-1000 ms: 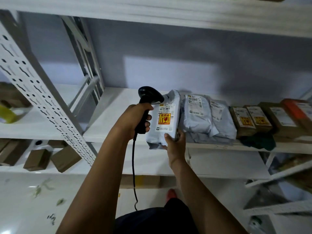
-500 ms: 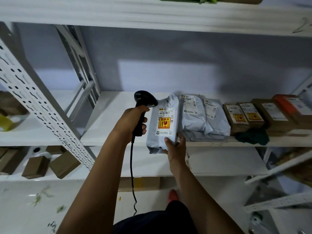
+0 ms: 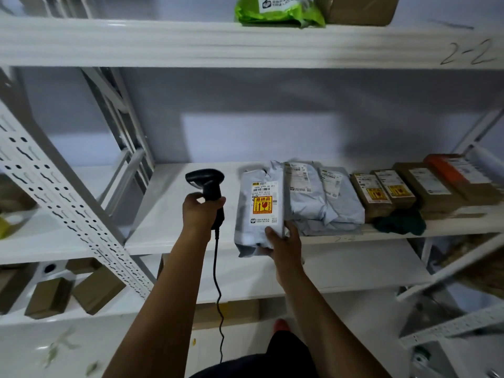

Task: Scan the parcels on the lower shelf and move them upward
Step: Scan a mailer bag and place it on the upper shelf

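Only the head view to go on here. The left hand (image 3: 203, 211) is wrapped tight round the grip of a black corded barcode scanner (image 3: 206, 184), held upright just left of the parcel. Its head looks turned away from the label rather than at it, so I can't tell if the scan has gone through. The right hand (image 3: 283, 244) is clamped on the bottom right corner of a grey poly mailer (image 3: 259, 211), thumb across the front. The mailer stands on end at the front of the middle shelf (image 3: 169, 214), with its bottom edge hanging past the lip. My guess is it's held that way so the shipping label and the orange fragile sticker face outward, where the scanner can read them. Count-wise: three grey mailers in total, the held one plus two more (image 3: 302, 192) slumped together right beside it. Next comes a row of four brown cartons (image 3: 392, 190) standing on edge with labels up, the far one with an orange top, and a dark green bundle (image 3: 399, 223) lies in front of them. The upper shelf (image 3: 245, 47), with "2-2" scrawled on its edge, shows one green bag (image 3: 278, 12) and one brown box (image 3: 357, 9). That's probably where this mailer ends up, since there's free board to the left of the green bag.
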Demonstrator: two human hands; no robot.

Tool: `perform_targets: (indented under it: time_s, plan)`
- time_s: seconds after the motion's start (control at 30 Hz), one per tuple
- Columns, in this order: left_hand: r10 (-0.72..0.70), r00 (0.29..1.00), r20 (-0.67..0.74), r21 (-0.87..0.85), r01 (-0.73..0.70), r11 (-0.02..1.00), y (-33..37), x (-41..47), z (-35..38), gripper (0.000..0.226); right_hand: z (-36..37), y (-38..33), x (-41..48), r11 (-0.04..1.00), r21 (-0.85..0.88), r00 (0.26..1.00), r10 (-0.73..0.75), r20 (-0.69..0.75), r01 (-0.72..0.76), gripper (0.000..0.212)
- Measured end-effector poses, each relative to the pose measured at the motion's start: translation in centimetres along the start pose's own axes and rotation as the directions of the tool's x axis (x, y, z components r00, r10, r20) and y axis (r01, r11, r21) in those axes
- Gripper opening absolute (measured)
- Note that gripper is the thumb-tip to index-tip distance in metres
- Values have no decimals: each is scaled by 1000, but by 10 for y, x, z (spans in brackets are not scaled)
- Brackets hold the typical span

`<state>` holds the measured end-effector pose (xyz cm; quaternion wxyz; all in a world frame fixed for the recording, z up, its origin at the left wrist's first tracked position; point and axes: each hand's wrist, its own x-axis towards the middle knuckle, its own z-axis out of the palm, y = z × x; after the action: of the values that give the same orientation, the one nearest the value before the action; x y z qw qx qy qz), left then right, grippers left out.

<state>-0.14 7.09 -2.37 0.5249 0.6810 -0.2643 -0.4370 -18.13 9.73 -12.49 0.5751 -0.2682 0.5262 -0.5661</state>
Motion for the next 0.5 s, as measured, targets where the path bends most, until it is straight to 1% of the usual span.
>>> perform_targets:
  time_s: [0.1, 0.17, 0.2, 0.3, 0.4, 0.5]
  plan:
    - [3, 998, -68, -18, -4, 1000, -5, 9, 3, 62, 2, -8, 9, 998, 52, 998, 32, 58, -35, 45]
    - [10, 996, -83, -24, -12, 1000, -7, 17, 8, 64, 8, -13, 14, 997, 55, 995, 42, 89, -47, 41]
    - [12, 995, -100, -32, -15, 999, -9, 21, 11, 64, 11, -13, 17, 997, 50, 993, 48, 105, -54, 44]
    - [5, 985, -173, -39, -12, 999, -18, 29, 21, 58, 19, -15, 27, 998, 2, 990, 66, 122, -67, 53]
    - [-38, 970, -240, -85, 18, 996, -34, 40, 29, 52, 22, -21, 42, 996, -50, 990, 81, 119, -76, 49]
    - [-158, 965, -208, -167, 124, 978, -52, 56, 35, 44, 21, -29, 62, 993, -60, 988, 107, 114, -101, 40]
